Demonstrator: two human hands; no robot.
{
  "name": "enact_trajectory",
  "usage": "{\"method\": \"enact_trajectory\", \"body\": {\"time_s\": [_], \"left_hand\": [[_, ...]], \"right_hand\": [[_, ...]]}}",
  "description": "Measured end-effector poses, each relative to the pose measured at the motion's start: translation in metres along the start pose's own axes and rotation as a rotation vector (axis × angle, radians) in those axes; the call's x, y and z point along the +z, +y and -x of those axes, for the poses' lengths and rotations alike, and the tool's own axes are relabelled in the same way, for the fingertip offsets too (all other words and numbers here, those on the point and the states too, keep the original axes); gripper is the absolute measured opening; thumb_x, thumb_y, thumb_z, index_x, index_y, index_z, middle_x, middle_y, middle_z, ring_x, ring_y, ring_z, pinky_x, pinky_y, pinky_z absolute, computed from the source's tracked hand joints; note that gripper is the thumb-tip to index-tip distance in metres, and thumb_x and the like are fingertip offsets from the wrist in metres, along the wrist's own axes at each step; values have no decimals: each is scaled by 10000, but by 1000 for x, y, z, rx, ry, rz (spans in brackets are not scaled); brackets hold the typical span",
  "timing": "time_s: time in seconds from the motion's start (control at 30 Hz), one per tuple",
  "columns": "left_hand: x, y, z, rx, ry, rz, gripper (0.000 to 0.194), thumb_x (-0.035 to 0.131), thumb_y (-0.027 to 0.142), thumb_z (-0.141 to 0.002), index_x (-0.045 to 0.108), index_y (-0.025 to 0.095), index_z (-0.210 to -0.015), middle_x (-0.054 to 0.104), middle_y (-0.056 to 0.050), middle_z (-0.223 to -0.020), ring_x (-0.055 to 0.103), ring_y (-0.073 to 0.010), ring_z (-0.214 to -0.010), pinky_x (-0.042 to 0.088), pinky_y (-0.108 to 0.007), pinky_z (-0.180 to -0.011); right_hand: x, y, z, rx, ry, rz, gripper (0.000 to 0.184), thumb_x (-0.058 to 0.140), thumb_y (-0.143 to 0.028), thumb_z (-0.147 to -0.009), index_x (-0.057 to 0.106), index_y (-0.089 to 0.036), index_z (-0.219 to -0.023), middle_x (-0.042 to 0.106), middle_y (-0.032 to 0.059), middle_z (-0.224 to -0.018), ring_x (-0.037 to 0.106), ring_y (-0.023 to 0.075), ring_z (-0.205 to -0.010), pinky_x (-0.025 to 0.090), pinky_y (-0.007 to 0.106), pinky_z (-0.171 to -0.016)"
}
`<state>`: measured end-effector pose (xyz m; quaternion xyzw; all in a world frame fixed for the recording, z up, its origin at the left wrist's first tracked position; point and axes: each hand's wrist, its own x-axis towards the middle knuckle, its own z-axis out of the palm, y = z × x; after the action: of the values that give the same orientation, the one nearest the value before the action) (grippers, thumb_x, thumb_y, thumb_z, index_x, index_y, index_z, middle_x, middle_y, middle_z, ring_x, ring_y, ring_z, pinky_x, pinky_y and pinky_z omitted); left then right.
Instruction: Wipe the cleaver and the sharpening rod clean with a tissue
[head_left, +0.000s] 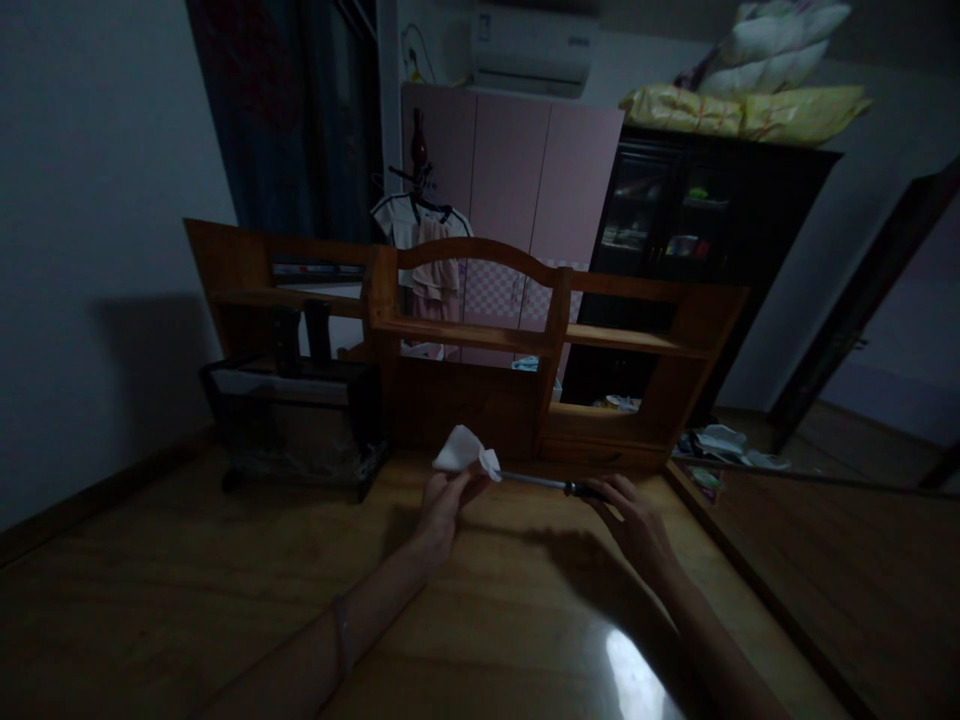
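Note:
My left hand [448, 492] is closed around a crumpled white tissue [459, 450], which wraps the far end of a thin metal rod with a dark handle [534, 482]. The rod lies almost level between my hands, a little above the wooden tabletop [480, 610]. My right hand [628, 515] grips its dark handle, with the fingers closed over it. The rod's tip is hidden in the tissue, and the dim light does not show what kind of tool it is.
A wooden shelf unit [469, 330] stands along the tabletop's back edge. On the left sits a black-framed box [292, 430] with two dark upright pieces on top. A raised wooden edge [739, 560] runs along the right side. Shadows and a bright reflection lie on the tabletop.

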<state>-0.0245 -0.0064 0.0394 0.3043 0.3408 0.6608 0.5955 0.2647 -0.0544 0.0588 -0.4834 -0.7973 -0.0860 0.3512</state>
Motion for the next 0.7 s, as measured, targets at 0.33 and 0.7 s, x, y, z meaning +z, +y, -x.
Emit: {"method": "enact_trajectory", "body": {"time_s": [0.33,0.7], "left_hand": [[-12,-5,-6,43,6,-23,254,756,237,-640,680,92,-835,717,-97,-862,682,-204,-780,538,-298,-758],[6,7,14,54,-69,57,403,805,224,-554,674,124,-921,714,-93,-906,659,-255,-903,513,-341,-818]], "right_hand": [[5,-23,1,52,66,-47,207,574,-367,-857,640,-248,-1013,633,53,-910,616,195,-808,485,294,-695],[11,-36,5,11,97,19,252,564,-353,-864,641,-254,-1083,664,60,-937,632,189,-812,475,275,-690]]}}
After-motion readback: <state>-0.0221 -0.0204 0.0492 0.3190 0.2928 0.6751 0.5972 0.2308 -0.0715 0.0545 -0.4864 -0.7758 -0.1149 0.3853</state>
